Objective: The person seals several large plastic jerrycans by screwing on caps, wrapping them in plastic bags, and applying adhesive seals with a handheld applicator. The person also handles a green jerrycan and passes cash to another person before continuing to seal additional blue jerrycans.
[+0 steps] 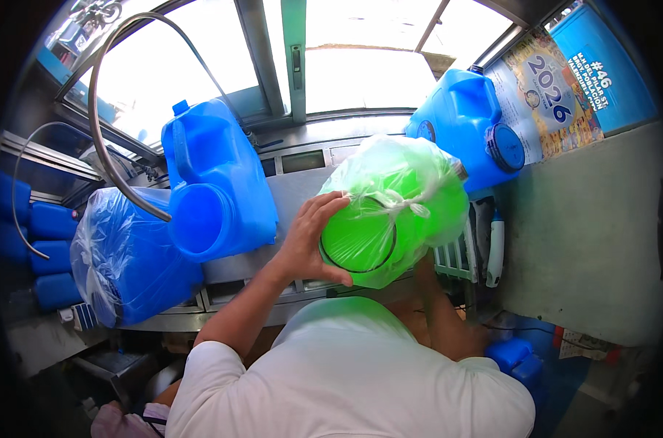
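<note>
A green water jug (426, 191) wrapped in a clear plastic bag (371, 164) is in front of me, tilted with its wide round mouth end toward me. The bag is tied in a knot (401, 203) above that end. My left hand (313, 237) grips the left side of the round end, thumb below and fingers over the top. My right hand (423, 264) reaches up to the jug's lower right side; its fingers are hidden behind the jug. Left of my left hand stands an uncapped blue jug (236, 171).
A bagged blue jug (138, 255) is at the left. A capped blue jug (455, 109) stands at the back right, by the wall. A curved metal hose (94, 109) hangs over the left jugs. Metal counter (302, 186) runs below the windows. A white-handled tool (495, 248) hangs at right.
</note>
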The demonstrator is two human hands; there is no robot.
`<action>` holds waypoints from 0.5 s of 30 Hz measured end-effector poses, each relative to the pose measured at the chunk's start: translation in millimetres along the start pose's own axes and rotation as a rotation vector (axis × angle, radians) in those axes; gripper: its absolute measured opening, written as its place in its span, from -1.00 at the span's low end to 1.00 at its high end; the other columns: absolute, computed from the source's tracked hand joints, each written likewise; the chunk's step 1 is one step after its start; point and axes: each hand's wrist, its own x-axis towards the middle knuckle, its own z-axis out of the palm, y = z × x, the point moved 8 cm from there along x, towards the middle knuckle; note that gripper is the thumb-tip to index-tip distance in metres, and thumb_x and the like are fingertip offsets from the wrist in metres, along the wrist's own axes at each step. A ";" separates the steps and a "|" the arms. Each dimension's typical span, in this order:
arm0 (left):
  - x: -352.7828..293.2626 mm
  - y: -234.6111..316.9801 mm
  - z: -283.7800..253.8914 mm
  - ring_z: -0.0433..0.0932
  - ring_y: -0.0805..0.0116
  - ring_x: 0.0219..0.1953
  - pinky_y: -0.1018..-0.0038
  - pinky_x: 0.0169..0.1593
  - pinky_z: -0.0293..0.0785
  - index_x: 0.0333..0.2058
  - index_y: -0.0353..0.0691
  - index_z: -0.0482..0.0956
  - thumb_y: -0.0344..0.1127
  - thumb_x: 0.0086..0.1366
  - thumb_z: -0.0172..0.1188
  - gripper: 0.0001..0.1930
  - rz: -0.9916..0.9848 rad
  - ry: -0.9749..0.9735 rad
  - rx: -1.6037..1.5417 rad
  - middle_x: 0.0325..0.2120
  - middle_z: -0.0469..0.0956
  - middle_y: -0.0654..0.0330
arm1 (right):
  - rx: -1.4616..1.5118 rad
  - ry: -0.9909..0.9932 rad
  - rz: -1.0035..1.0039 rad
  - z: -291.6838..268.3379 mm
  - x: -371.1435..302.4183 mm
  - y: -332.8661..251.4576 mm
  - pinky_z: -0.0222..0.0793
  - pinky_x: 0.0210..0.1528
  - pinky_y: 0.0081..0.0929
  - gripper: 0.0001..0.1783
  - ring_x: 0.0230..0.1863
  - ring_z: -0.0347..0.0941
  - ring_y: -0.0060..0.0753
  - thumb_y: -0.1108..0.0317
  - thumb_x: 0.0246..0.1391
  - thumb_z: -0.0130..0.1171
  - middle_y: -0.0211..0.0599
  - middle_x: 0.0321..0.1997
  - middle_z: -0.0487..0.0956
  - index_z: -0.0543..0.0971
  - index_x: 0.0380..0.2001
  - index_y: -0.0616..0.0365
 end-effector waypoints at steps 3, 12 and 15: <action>-11.1 7.1 15.4 0.22 -0.22 0.33 -0.01 0.31 0.23 0.35 -0.11 0.15 0.27 -0.32 0.63 0.28 -0.044 0.019 0.195 0.33 0.16 -0.14 | 0.024 -0.130 -0.057 -6.9 66.4 -29.7 0.04 0.42 -0.17 -0.07 0.42 0.11 -0.20 -0.20 0.25 0.07 -0.11 0.46 0.18 0.04 0.47 0.12; 69.8 -31.0 48.0 0.13 -0.25 0.36 -0.04 0.35 0.13 0.27 -0.07 0.20 0.12 -0.23 0.64 0.12 -0.332 0.615 0.466 0.32 0.13 -0.22 | -0.219 -0.097 -0.342 11.2 259.5 -166.8 0.33 0.28 -0.21 -0.11 0.34 0.30 -0.01 -0.12 0.30 0.04 0.16 0.44 0.19 0.04 0.44 0.25; 121.4 -59.4 42.6 0.10 -0.24 0.37 -0.05 0.35 0.12 0.26 -0.07 0.21 0.18 -0.20 0.60 0.09 -0.380 0.724 0.505 0.33 0.11 -0.22 | -0.042 0.263 -0.459 -7.9 213.0 -145.3 0.01 0.48 -0.11 0.02 0.49 0.05 0.05 -0.28 0.29 -0.03 0.19 0.51 0.04 -0.07 0.47 0.29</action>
